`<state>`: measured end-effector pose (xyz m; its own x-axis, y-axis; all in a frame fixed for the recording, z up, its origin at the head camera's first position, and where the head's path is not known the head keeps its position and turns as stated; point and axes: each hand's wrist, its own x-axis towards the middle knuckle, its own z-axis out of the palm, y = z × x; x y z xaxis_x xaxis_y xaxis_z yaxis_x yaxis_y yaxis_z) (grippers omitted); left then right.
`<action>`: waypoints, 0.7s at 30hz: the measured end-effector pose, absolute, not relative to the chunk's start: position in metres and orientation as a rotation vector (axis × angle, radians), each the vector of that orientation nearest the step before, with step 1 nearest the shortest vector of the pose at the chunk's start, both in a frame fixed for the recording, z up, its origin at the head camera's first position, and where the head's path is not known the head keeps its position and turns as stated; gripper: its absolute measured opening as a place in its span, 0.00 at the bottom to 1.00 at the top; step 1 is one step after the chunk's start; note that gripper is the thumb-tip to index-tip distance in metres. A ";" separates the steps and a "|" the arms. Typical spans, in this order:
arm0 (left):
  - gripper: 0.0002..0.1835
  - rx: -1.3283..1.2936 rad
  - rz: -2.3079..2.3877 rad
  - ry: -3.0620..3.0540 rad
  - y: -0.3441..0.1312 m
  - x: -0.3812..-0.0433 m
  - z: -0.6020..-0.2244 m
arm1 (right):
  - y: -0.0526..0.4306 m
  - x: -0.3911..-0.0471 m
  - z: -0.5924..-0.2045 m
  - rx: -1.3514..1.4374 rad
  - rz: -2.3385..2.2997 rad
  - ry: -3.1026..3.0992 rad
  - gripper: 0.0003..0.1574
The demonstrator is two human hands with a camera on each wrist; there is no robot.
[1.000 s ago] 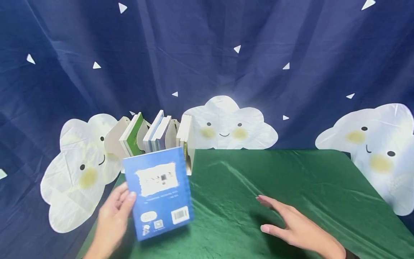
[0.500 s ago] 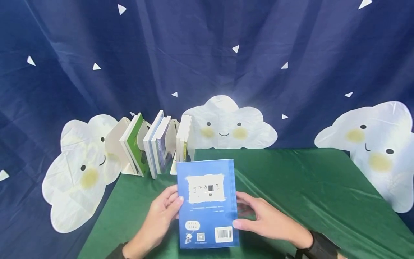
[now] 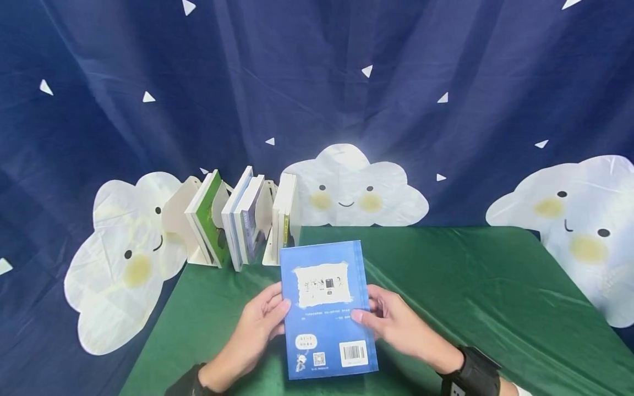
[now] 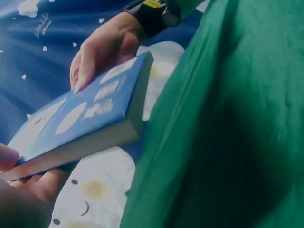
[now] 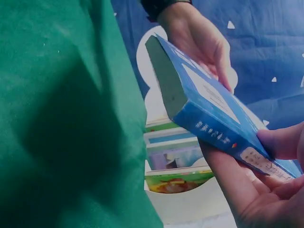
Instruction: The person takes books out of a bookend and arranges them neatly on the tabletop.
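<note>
Both hands hold a blue book [image 3: 324,324] above the green cloth, its back cover with barcode and white picture panel facing up. My left hand [image 3: 260,324] grips the left edge, thumb on the cover and fingers underneath. On the opposite edge, the spine side, my right hand [image 3: 396,322] pinches the book the same way. The left wrist view shows the book's [image 4: 90,109] pale page edges. In the right wrist view the spine of the book [image 5: 213,130] carries white lettering, and the right thumb lies on the cover.
At the back left of the green cloth [image 3: 446,275] stands a cream book rack [image 3: 180,212]. Upright in it are a green book [image 3: 210,220], several pale books [image 3: 242,220] and a white group [image 3: 283,214] at its right end. A dark blue curtain [image 3: 317,82] with clouds hangs behind.
The left hand has brought the blue book rightward to the middle. The right hand has come in from the right and taken hold of its spine edge. The book now tilts slightly.
</note>
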<state>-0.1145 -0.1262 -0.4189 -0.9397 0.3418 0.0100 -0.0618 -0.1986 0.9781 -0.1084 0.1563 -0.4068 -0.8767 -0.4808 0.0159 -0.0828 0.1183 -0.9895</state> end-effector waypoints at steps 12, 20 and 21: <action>0.20 0.426 2.261 2.389 -0.182 -0.152 -0.414 | 0.156 -0.176 -0.407 -0.411 -1.921 2.196 0.25; 0.23 -0.103 2.164 2.793 -0.231 -0.183 -0.400 | 0.155 -0.227 -0.415 -0.290 -1.992 2.113 0.21; 0.22 -0.157 2.166 2.827 -0.237 -0.189 -0.401 | 0.154 -0.232 -0.417 -0.266 -1.983 2.114 0.21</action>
